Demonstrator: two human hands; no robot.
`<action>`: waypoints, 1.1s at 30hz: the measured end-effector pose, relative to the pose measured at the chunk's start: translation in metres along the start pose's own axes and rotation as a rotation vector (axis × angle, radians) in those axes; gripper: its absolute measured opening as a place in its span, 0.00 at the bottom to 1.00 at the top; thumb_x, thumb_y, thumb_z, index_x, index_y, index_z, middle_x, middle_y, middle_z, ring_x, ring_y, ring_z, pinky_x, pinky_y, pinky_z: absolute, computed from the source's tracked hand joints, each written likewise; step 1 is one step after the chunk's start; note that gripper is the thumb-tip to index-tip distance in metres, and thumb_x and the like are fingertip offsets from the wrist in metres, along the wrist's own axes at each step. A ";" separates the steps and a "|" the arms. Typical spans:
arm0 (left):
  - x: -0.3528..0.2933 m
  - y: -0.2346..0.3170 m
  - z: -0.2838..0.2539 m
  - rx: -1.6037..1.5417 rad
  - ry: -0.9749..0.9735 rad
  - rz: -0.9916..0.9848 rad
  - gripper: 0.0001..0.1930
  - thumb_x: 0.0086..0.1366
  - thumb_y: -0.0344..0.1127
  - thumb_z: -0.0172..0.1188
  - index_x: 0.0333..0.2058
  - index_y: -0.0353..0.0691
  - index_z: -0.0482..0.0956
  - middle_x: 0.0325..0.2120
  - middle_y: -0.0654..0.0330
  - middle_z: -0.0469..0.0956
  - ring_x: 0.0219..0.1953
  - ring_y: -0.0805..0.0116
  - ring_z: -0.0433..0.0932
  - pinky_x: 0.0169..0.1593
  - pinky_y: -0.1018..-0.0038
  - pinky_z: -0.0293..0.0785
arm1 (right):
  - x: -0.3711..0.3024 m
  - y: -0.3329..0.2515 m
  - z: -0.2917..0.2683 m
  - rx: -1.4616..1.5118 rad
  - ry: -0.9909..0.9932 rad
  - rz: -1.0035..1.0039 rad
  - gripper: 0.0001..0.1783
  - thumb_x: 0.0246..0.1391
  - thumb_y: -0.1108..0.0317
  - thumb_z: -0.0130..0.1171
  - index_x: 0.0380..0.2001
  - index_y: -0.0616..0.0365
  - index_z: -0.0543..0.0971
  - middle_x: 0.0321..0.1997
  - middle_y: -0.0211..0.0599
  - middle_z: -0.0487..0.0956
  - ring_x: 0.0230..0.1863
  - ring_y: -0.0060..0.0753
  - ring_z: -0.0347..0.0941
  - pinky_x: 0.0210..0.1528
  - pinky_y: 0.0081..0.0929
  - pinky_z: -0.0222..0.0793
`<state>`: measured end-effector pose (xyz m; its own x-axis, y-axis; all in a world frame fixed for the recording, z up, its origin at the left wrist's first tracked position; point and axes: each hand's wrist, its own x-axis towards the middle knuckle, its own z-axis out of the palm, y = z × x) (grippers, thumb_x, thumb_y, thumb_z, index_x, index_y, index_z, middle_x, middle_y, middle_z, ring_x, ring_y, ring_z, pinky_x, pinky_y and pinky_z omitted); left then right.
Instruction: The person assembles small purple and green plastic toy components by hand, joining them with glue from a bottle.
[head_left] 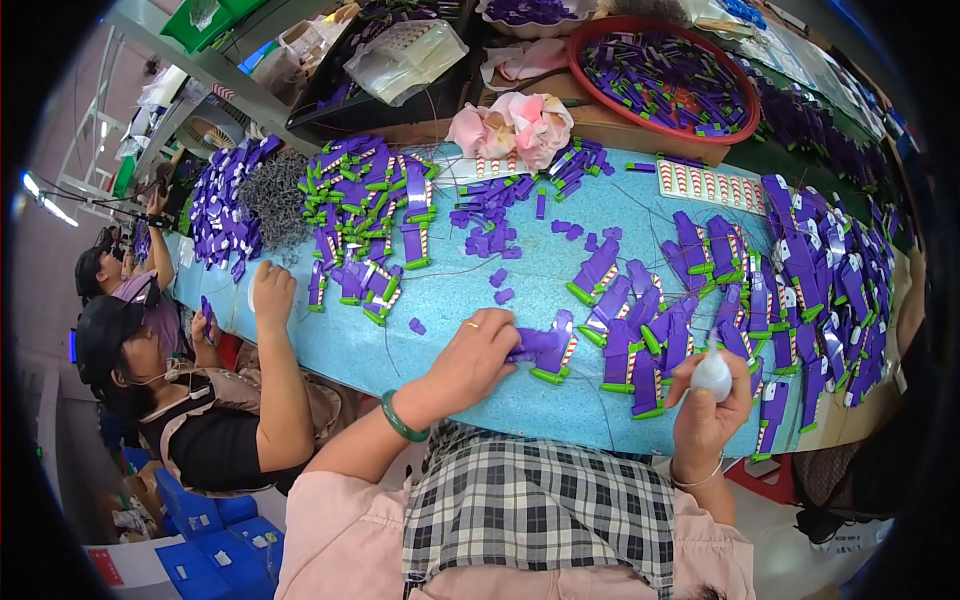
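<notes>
My left hand (472, 362), with a ring on it and a green bangle at the wrist, is closed on the near end of a purple plastic wing-shaped part (558, 338). The part has a green tip and a red-and-white striped edge, and lies low over the blue table. My fingers partly cover its end. My right hand (712, 412) is wrapped round a small white squeeze bottle (711, 376), its thin nozzle pointing up. Just beyond both hands, several similar striped purple-and-green parts (622, 352) lie in loose rows.
Big heaps of purple-and-green parts (835, 290) cover the table's right side; another pile (365, 195) stands left of centre. Small purple pieces (490, 236) lie mid-table. At the back are a red basin (574, 60), pink cloth (525, 128) and a striped sticker sheet (712, 186). Co-workers sit at left.
</notes>
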<state>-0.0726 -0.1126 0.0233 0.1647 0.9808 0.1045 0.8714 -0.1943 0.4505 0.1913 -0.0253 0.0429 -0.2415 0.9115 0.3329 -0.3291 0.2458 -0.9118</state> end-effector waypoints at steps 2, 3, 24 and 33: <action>-0.009 0.001 0.005 -0.106 0.085 -0.127 0.22 0.45 0.24 0.63 0.39 0.34 0.66 0.37 0.50 0.65 0.38 0.52 0.67 0.42 0.65 0.66 | -0.003 0.001 0.007 0.022 -0.078 0.066 0.17 0.50 0.66 0.58 0.40 0.64 0.68 0.30 0.41 0.77 0.21 0.25 0.71 0.23 0.20 0.68; -0.010 0.002 0.007 -0.211 0.167 -0.252 0.24 0.44 0.23 0.64 0.41 0.34 0.66 0.34 0.51 0.65 0.35 0.54 0.67 0.39 0.67 0.66 | -0.004 0.003 0.009 0.014 -0.081 0.064 0.17 0.50 0.66 0.58 0.40 0.64 0.68 0.30 0.41 0.77 0.21 0.25 0.71 0.23 0.20 0.68; 0.004 -0.001 0.011 -1.961 0.071 -0.448 0.19 0.65 0.33 0.47 0.54 0.42 0.58 0.45 0.54 0.70 0.46 0.62 0.73 0.44 0.61 0.76 | 0.034 0.013 0.088 -0.655 -0.401 -0.318 0.16 0.33 0.77 0.61 0.33 0.62 0.75 0.18 0.38 0.75 0.15 0.32 0.71 0.17 0.24 0.63; 0.002 -0.008 0.019 -1.878 0.097 -0.383 0.18 0.66 0.31 0.46 0.54 0.41 0.58 0.47 0.54 0.69 0.48 0.63 0.72 0.45 0.63 0.74 | 0.035 0.015 0.091 -0.711 -0.382 -0.216 0.16 0.35 0.77 0.61 0.33 0.63 0.75 0.22 0.42 0.77 0.19 0.35 0.75 0.21 0.24 0.68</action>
<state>-0.0701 -0.1085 0.0028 0.0334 0.9779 -0.2062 -0.7055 0.1692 0.6882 0.0945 -0.0196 0.0632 -0.5743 0.6776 0.4594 0.2202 0.6684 -0.7105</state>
